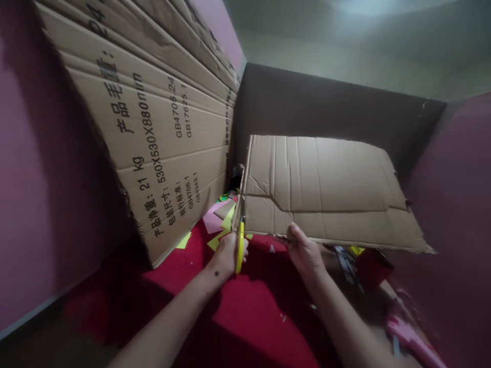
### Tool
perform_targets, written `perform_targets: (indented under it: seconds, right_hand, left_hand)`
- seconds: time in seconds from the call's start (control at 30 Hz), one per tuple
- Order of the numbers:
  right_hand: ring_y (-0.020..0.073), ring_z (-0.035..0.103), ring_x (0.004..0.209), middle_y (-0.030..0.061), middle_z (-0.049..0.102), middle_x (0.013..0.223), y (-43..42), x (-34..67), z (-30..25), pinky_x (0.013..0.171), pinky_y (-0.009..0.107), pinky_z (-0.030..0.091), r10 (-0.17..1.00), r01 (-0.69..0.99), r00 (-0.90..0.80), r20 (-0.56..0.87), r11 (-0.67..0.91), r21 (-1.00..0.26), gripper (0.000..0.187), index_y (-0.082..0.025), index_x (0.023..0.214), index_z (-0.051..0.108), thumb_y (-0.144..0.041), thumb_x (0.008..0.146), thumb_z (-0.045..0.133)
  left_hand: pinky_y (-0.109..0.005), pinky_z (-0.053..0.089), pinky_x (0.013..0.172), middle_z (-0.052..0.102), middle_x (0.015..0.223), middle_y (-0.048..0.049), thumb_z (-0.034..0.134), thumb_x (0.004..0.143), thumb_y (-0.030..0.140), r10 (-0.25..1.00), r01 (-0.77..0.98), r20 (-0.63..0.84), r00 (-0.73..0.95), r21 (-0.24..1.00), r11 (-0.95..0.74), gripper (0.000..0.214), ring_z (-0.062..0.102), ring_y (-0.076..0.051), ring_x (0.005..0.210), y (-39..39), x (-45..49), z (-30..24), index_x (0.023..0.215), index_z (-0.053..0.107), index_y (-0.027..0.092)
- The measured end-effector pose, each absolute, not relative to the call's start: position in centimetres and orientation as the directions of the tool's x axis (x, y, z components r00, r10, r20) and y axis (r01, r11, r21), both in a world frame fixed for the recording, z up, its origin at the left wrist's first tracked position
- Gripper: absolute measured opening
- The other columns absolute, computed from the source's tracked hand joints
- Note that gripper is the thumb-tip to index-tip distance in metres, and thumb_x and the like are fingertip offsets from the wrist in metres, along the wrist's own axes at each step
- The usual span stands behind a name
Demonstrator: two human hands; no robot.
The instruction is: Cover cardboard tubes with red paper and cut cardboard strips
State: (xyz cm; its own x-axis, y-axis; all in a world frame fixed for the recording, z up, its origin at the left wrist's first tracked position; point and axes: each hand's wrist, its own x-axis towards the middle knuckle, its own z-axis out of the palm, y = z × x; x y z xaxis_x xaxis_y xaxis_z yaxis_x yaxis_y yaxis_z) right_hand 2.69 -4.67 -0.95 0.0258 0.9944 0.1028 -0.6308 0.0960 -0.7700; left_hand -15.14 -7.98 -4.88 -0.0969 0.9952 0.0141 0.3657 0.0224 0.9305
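Note:
My left hand is closed around the yellow handles of a pair of scissors. The blades point away from me at the left edge of a creased brown cardboard sheet, where a narrow strip stands along the cut side. How far the blades are open is hidden. My right hand grips the sheet's near edge, thumb on top and fingers underneath out of sight. The sheet is held up, tilted, above a red cloth surface.
A tall printed cardboard panel leans at the left. Yellow and pink paper pieces lie beyond my left hand. At the right are a dark red box-like object and a pink object. Pink walls flank a dark grey back panel.

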Motion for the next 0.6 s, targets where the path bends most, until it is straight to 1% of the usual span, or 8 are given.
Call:
perform_targets:
  seconds: [0.03, 0.1, 0.2, 0.33, 0.43, 0.6]
  right_hand:
    - [0.0112, 0.062, 0.057, -0.0049, 0.066, 0.056, -4.7, 2.7, -1.0, 0.079, 0.039, 0.057, 0.994, -0.628, 0.024, 0.103, 0.095, -0.772, 0.017, -0.015, 0.058, 0.065, -0.015, 0.053, 0.080]
    - [0.0112, 0.062, 0.058, -0.0047, 0.066, 0.057, -4.8, 2.9, -1.2, 0.080, 0.040, 0.057, 0.994, -0.625, 0.026, 0.101, 0.096, -0.775, 0.017, -0.015, 0.059, 0.065, -0.016, 0.053, 0.081]
    - [0.0109, 0.062, 0.060, -0.0050, 0.067, 0.058, -5.0, 3.3, -1.6, 0.083, 0.041, 0.056, 0.995, -0.622, 0.042, 0.096, 0.101, -0.776, 0.017, -0.014, 0.060, 0.065, -0.016, 0.054, 0.080]
    - [0.0092, 0.061, 0.057, -0.0076, 0.063, 0.054, -5.4, 3.8, -1.9, 0.085, 0.041, 0.055, 0.994, -0.623, 0.059, 0.093, 0.109, -0.774, 0.017, -0.015, 0.056, 0.063, -0.015, 0.054, 0.080]
    - [0.0094, 0.061, 0.058, -0.0072, 0.064, 0.055, -5.5, 4.1, -2.1, 0.086, 0.042, 0.055, 0.995, -0.620, 0.065, 0.079, 0.102, -0.778, 0.018, -0.015, 0.057, 0.063, -0.014, 0.053, 0.081]
    - [0.0104, 0.061, 0.060, -0.0055, 0.065, 0.058, -5.2, 4.5, -2.5, 0.083, 0.043, 0.057, 0.996, -0.617, 0.069, 0.053, 0.084, -0.782, 0.018, -0.014, 0.059, 0.064, -0.012, 0.052, 0.081]
  left_hand:
    - [-0.020, 0.040, 0.044, 0.064, 0.061, -0.0038, 0.040, 0.078, 0.020, 0.995, 0.382, 0.025, -0.093, 0.924, 0.013, 0.021, 0.058, -0.012, 0.047, -7.8, -15.1, -4.8, 0.068, 0.058, 0.014]
    - [-0.021, 0.040, 0.046, 0.063, 0.057, -0.0043, 0.040, 0.079, 0.022, 0.994, 0.439, 0.067, -0.081, 0.898, -0.024, 0.026, 0.058, -0.012, 0.047, -7.9, -15.1, -4.5, 0.061, 0.057, 0.014]
    - [-0.023, 0.039, 0.051, 0.059, 0.049, -0.0044, 0.041, 0.079, 0.024, 0.990, 0.529, 0.129, -0.060, 0.845, -0.079, 0.034, 0.057, -0.014, 0.048, -8.5, -15.1, -4.1, 0.049, 0.054, 0.016]
    - [-0.026, 0.039, 0.061, 0.056, 0.045, -0.0033, 0.042, 0.080, 0.025, 0.978, 0.609, 0.205, -0.034, 0.780, -0.143, 0.036, 0.057, -0.016, 0.053, -9.3, -14.8, -3.4, 0.046, 0.052, 0.018]
    - [-0.026, 0.040, 0.062, 0.052, 0.042, -0.0021, 0.041, 0.080, 0.023, 0.977, 0.625, 0.210, -0.029, 0.767, -0.146, 0.037, 0.056, -0.015, 0.052, -9.3, -14.4, -3.3, 0.045, 0.050, 0.018]
    - [-0.024, 0.039, 0.055, 0.050, 0.040, -0.0006, 0.040, 0.081, 0.023, 0.985, 0.582, 0.171, -0.020, 0.803, -0.128, 0.040, 0.052, -0.012, 0.045, -8.8, -14.3, -4.1, 0.042, 0.046, 0.019]
